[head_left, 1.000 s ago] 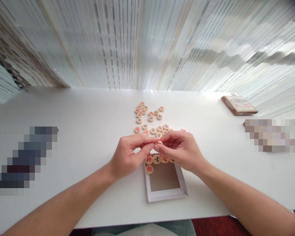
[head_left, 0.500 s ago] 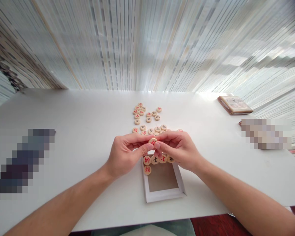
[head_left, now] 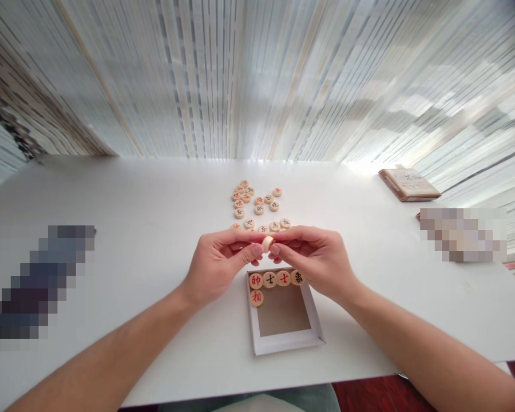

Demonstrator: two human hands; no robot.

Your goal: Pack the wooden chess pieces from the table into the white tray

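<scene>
I count five round, wooden-looking discs (head_left: 270, 279) in one white-rimmed tray (head_left: 287, 343), four in a row, one below. The left hand (head_left: 218, 260) and right hand (head_left: 313, 257) pinch a tilted sixth disc (head_left: 267, 244) near its far edge, partly blocking loose discs (head_left: 259, 210) on the smooth white table (head_left: 163, 194); one flat box (head_left: 414, 182) lies at right.

White box (head_left: 286, 343) (brown inside).

Two hands (head_left: 214, 266) hold one piece (head_left: 266, 245), one tray (head_left: 285, 343) five.
</scene>
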